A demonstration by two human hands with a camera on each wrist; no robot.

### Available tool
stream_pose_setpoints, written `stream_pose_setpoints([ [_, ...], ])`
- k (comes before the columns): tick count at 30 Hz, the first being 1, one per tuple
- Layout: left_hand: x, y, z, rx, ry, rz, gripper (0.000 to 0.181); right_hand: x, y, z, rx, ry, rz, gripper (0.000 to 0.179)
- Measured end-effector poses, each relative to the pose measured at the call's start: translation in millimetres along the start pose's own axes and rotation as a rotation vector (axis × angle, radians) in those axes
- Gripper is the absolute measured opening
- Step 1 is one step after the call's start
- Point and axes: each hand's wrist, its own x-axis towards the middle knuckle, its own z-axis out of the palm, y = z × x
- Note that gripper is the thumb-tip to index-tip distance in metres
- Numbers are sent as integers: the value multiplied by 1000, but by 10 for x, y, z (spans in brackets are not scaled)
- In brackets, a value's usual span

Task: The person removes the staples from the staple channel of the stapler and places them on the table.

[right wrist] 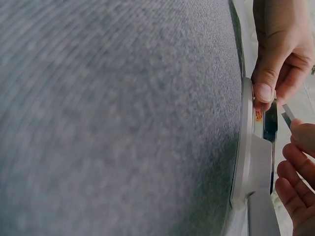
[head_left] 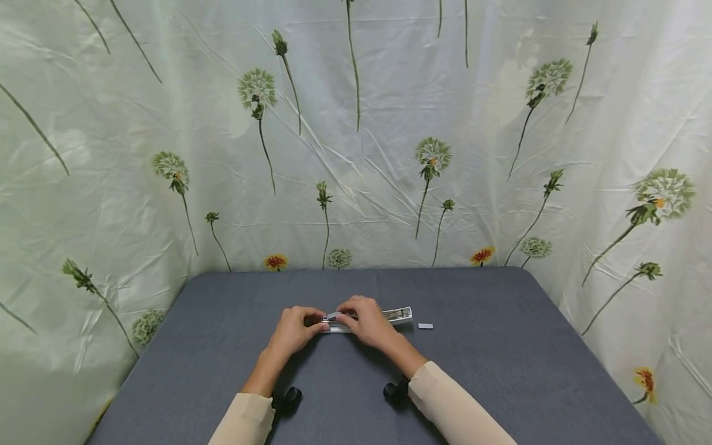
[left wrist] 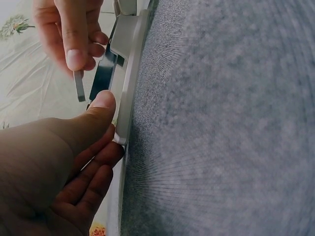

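A silver-grey stapler [head_left: 402, 316] lies opened on the table, its top arm folded back to the right. My left hand [head_left: 292, 329] grips its left end, thumb [left wrist: 104, 100] on the dark metal staple channel [left wrist: 102, 78] and fingers by the base. Between right thumb and fingers, my right hand [head_left: 364, 320] pinches a short strip of staples [left wrist: 79, 88]. In the right wrist view the strip [right wrist: 288, 116] tilts just beside the channel, close to the left thumb. Part of the stapler's middle is hidden behind the right hand in the head view.
A small pale grey block [head_left: 425, 326], like another staple strip, lies right of the stapler. The dark grey cloth-covered table [head_left: 484, 371] extends to a rounded back edge. A flower-printed curtain [head_left: 378, 161] hangs behind and at the sides. Black wrist cameras [head_left: 287, 402] sit by both sleeves.
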Motion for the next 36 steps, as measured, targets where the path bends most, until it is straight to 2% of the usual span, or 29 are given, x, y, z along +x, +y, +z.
stream_pose_setpoints([
  [8,-5,14,7,-2,10,8,17,-54,56,-48,48,52,23,17],
  [26,3,20,0,-7,17,-17,16,-191,158,-261,53,139,25,13],
  [36,3,24,5,-21,16,-11,16,-275,218,-417,71,145,43,14],
])
